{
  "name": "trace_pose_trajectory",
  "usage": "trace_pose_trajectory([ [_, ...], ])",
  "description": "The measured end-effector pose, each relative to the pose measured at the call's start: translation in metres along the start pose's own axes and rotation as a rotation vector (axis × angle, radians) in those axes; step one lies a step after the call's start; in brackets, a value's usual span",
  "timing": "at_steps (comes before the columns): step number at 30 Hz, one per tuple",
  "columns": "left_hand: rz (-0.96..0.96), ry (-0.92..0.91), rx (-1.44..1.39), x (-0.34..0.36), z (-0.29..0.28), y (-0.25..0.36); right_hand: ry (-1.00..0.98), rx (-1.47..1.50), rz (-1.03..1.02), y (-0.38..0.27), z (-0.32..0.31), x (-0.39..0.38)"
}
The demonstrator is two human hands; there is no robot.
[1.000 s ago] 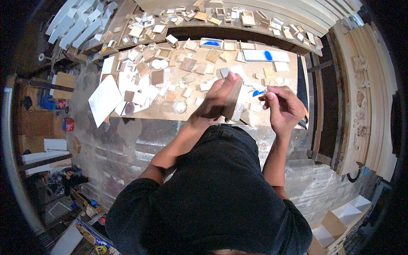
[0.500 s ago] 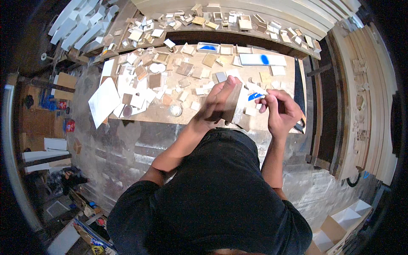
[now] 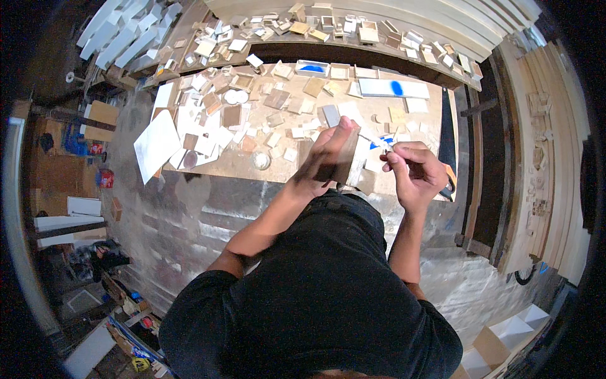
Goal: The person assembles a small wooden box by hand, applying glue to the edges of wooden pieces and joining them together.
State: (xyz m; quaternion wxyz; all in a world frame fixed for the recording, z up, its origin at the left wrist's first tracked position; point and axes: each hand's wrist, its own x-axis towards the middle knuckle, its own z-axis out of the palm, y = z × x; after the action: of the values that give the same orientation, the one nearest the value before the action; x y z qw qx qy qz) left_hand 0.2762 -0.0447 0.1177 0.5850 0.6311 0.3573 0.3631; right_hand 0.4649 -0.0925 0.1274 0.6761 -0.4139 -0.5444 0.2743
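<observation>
My left hand (image 3: 325,155) grips a brown-grey wooden piece (image 3: 346,161) with a pale, rough face toward the right, held over the near edge of the worktable (image 3: 233,164). My thumb points up along it. To its right, my right hand (image 3: 410,174) pinches a small pale, narrow piece (image 3: 384,143) that reaches toward the wooden piece; whether they touch I cannot tell. Under and around my hands lie many small wooden offcuts (image 3: 276,98), white squares and a white board with a blue paint patch (image 3: 375,88). A round pale piece (image 3: 261,160) lies left of my left hand.
A rear shelf (image 3: 379,49) carries small wooden boxes and blocks. A dark saw (image 3: 447,164) lies at the table's right edge. Long boards (image 3: 555,170) stand at the right, white pieces (image 3: 120,31) are stacked back left, open white-lined boxes (image 3: 508,335) sit lower right, and clutter fills the left.
Both hands keep their grips. My right hand and the small piece have shifted slightly down and left, closer to my left hand; the view has shifted a little as well.
</observation>
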Motion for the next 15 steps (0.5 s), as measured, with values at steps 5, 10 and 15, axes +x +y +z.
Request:
trace_pose_trajectory([
  [5, 0.173, 0.023, -0.004, -0.001, 0.001, -0.015, -0.058, -0.200, -0.154, 0.004, -0.004, -0.001],
  [10, -0.066, 0.119, -0.285, 0.003, 0.015, 0.011, -0.009, -0.346, -0.239, 0.000, -0.008, 0.004],
  [15, -0.332, 0.069, -0.512, 0.008, 0.013, 0.002, -0.081, -0.259, -0.269, -0.005, -0.013, 0.002],
])
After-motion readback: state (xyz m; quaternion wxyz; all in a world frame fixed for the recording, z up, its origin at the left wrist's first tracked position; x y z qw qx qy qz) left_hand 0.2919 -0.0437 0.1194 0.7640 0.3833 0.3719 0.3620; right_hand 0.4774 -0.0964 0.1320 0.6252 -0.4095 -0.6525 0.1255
